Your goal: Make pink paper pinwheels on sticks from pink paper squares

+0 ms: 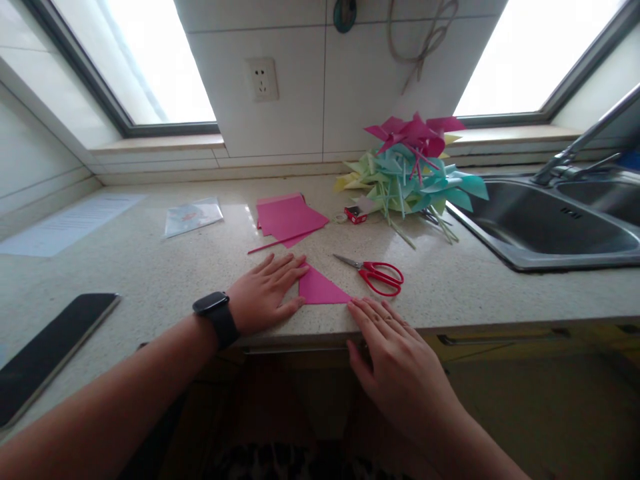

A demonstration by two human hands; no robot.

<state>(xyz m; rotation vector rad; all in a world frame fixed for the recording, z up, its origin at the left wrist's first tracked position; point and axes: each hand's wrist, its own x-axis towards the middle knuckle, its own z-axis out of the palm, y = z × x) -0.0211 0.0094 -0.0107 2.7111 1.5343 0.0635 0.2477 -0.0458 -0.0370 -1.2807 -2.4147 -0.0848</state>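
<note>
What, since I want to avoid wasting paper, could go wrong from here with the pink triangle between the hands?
The right hand is only at one corner of the pink triangle, so that tip might bend or crease crookedly. If the left hand lifts from the other end, the paper could shift. The scissors lie just beyond the right hand and might get nudged into it.

Overexposed windows (135,67) (nearly white), deep shadow beneath countertop (150,267), stretched edges

Pink folded paper (323,287), red-handled scissors (377,273), speckled cream countertop (165,267), black watch (213,304)
</note>
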